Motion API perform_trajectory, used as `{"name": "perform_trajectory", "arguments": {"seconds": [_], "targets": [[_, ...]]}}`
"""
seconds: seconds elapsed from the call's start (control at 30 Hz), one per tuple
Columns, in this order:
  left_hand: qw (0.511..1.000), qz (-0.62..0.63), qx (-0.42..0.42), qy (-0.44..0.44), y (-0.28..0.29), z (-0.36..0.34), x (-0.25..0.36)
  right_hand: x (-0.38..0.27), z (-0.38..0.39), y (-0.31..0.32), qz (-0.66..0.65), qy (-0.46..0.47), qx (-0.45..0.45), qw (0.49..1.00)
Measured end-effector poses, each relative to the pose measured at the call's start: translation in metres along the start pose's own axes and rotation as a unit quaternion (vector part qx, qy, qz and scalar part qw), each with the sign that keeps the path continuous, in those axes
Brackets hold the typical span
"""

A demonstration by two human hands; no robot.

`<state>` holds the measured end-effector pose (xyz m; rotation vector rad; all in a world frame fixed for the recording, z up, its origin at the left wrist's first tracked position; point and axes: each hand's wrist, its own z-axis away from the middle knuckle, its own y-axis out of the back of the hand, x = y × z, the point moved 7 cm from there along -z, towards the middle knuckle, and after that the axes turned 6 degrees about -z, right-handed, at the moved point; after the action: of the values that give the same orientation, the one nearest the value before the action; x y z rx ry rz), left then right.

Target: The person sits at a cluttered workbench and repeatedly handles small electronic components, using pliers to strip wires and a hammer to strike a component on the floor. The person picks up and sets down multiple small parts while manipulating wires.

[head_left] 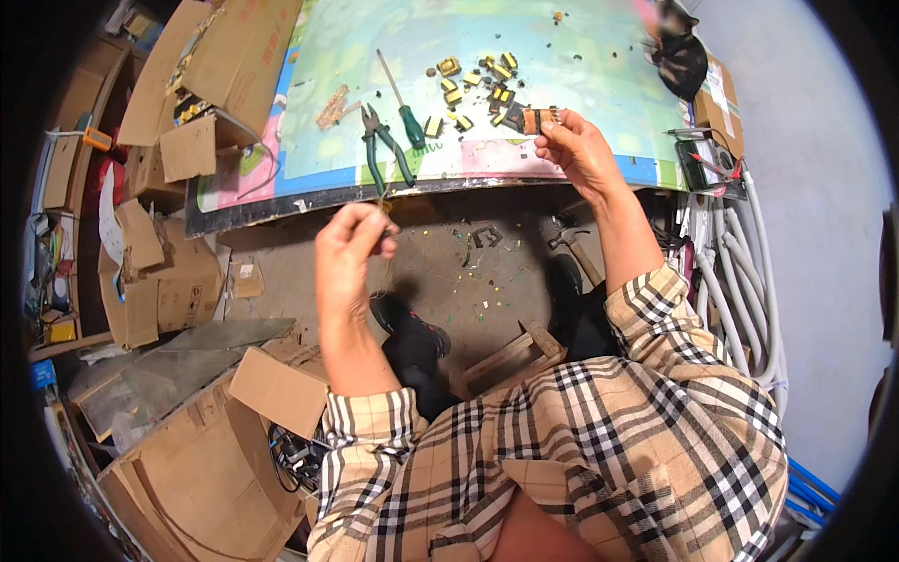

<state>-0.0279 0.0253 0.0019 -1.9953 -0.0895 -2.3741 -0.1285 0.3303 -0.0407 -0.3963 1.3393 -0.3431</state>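
Note:
My right hand (576,155) is closed over the table's front edge, thumb and fingers gripping a small copper-wound coil (536,121) with a dark band. Lower and nearer to me, my left hand (351,236) is pinched shut on what looks like a thin wire, with faint strands around the fingers. Cutting pliers (384,150) with dark green handles lie just beyond it, jaws pointing away. Beside them rests a green-handled screwdriver (410,126). Several small yellow-and-black transformers (451,91) are scattered near the coil. A loose heap of copper wire (332,108) lies left of the pliers.
A cat (681,67) sits at the table's (328,56) far right corner. Cardboard boxes (178,290) crowd the left side. A hammer (579,253), a wooden frame (510,361) and scraps lie on the floor below. Grey pipes (744,281) stand at the right.

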Motion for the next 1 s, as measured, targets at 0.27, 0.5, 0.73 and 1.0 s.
{"name": "perform_trajectory", "arguments": {"seconds": [0.27, 0.5, 0.73, 1.0], "targets": [[0.986, 0.116, -0.084, 0.082, -0.036, -0.013, -0.030, 0.012, 0.013, -0.029, 0.012, -0.038, -0.062, 0.997], [0.990, -0.027, -0.126, 0.057, -0.060, -0.013, -0.033, 0.016, 0.017, -0.030, 0.031, -0.044, -0.100, 0.993], [0.990, -0.111, -0.083, 0.003, -0.076, -0.013, -0.030, 0.014, 0.026, -0.040, 0.023, -0.039, -0.141, 0.989], [0.984, -0.138, 0.018, -0.108, -0.081, -0.005, 0.000, 0.020, 0.045, -0.062, 0.062, -0.063, -0.194, 0.977]]}}
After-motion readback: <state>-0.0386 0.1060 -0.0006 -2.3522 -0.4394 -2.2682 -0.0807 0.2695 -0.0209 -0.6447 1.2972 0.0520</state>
